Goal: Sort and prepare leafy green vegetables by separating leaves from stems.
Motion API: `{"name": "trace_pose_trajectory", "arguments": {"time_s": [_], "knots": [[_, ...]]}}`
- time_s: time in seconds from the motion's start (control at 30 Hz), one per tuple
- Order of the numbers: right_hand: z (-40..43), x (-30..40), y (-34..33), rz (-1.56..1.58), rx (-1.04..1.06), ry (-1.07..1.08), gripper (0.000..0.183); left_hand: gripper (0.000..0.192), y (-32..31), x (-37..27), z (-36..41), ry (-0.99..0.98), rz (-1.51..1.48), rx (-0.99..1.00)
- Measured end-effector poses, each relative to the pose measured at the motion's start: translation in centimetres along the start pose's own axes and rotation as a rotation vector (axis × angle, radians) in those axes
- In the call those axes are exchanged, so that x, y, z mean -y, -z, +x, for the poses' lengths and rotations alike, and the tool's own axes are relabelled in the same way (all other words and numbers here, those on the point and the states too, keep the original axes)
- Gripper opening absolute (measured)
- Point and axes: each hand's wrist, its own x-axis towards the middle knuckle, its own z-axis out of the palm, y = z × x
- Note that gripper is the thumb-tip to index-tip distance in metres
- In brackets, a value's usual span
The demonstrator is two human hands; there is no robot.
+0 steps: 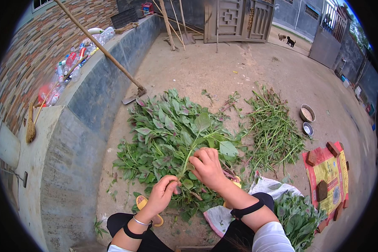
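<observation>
Between my hands is a green leafy stalk (189, 154), likely amaranth, with broad leaves at its upper end. My left hand (163, 192) pinches its lower end. Higher up, the fingers of my right hand (206, 165) close around a leaf or side stem beside the stalk; exactly what they pinch is partly hidden. Under and beyond my hands lies a large heap of leafy greens (163, 126), some leaves purple in the middle. A pile of mostly bare stems (271, 132) lies to the right. Picked leaves (296, 217) rest by a white woven sack (272, 186) near my right knee.
A hoe (104, 50) leans against the low concrete wall (91, 85) at left, where plastic bottles (71, 60) lie. At right are two bowls (307, 113) and a red-yellow sack (330, 179) weighted with bricks (322, 190). Two dogs (290, 41) stand beyond the gate (230, 22).
</observation>
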Motion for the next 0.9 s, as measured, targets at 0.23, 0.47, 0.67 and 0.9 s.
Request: {"name": "trace_pose_trajectory", "arguments": {"time_s": [0.23,0.47,0.67,0.9], "knots": [[-0.5,0.5,-0.5,0.056,-0.024,-0.056,0.025,0.016,-0.6,-0.1,0.0,0.008,0.041,-0.049],[-0.9,1.4,-1.5,0.086,-0.063,-0.074,0.019,0.013,-1.4,1.2,-0.5,-0.008,0.084,-0.019],[-1.4,3.3,-1.7,0.099,-0.033,0.229,0.022,0.016,-1.6,1.1,-0.4,0.114,-0.110,-0.144],[-1.0,1.6,0.0,0.564,-0.216,-0.395,0.010,0.019,-0.4,0.4,0.4,0.100,-0.237,-0.198]]}}
